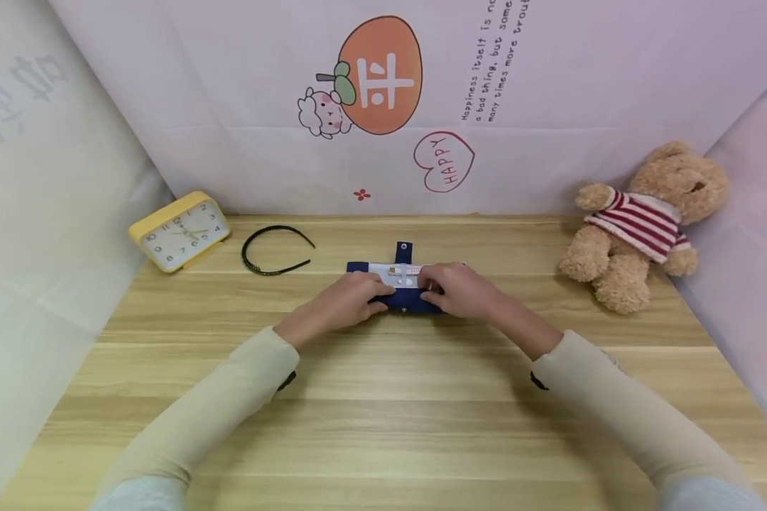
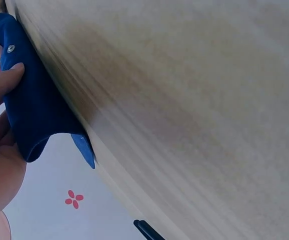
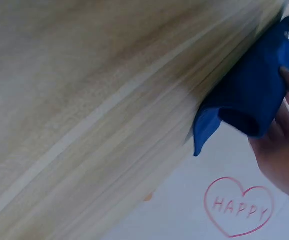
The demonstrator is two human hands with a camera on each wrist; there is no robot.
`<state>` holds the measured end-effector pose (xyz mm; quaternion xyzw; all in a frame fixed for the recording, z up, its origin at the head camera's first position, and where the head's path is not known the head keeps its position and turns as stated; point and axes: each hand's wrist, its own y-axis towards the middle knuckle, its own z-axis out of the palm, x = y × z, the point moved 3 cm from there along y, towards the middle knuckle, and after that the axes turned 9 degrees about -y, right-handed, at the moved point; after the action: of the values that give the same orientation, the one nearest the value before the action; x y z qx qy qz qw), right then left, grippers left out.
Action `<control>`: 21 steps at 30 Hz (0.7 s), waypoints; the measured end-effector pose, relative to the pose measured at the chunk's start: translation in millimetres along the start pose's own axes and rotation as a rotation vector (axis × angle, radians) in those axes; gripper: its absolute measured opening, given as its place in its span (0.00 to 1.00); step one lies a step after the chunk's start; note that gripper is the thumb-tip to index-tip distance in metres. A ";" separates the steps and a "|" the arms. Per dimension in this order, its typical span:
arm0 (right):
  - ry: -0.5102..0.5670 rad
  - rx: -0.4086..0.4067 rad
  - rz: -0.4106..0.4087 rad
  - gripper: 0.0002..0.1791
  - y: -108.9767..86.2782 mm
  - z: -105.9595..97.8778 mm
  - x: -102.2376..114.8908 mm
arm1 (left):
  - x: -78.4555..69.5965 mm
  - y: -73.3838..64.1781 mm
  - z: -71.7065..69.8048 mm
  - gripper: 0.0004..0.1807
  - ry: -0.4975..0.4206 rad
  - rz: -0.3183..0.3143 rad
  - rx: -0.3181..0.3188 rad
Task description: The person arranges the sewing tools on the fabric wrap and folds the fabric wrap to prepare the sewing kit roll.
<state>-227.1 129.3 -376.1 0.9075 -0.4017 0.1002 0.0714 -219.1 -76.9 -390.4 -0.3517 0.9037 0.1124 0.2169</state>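
Observation:
A dark blue fabric case point(image 1: 415, 301) with a pale lining point(image 1: 377, 270) lies in the middle of the wooden table, its near side folded up. A strap with a metal snap point(image 1: 404, 252) sticks out on the far side. Small items point(image 1: 401, 271) show on the lining, too small to name. My left hand point(image 1: 353, 298) grips the case's folded near side at the left, thumb on the outer cloth. At the right my right hand point(image 1: 463, 289) pinches the same fold. Both wrist views show the blue cloth point(image 2: 37, 95) curled over, with a metal stud on it.
A yellow clock point(image 1: 182, 231) stands at the back left, beside a black headband point(image 1: 256, 262). At the back right a teddy bear point(image 1: 645, 223) in a striped shirt leans by the wall. A printed white sheet point(image 1: 262, 170) hangs behind the table point(image 1: 383, 419).

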 end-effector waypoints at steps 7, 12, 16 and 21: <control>-0.287 -0.130 -0.201 0.21 -0.1 -0.4 15.1 | 4.0 4.3 -3.4 0.16 -0.065 -0.038 0.015; -0.270 -0.119 -0.194 0.17 4.2 1.8 12.1 | 4.5 8.0 -4.5 0.15 -0.005 -0.027 -0.016; -0.200 -0.059 -0.153 0.15 7.7 3.1 6.7 | 2.3 9.2 -5.0 0.17 0.026 -0.001 -0.047; -0.107 0.003 -0.083 0.13 12.6 5.5 -1.3 | 2.0 12.4 -4.9 0.20 0.014 0.008 -0.043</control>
<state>-236.7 120.6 -381.1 0.9275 -0.3668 0.0489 0.0525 -230.4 -70.8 -386.5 -0.3533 0.9040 0.1301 0.2025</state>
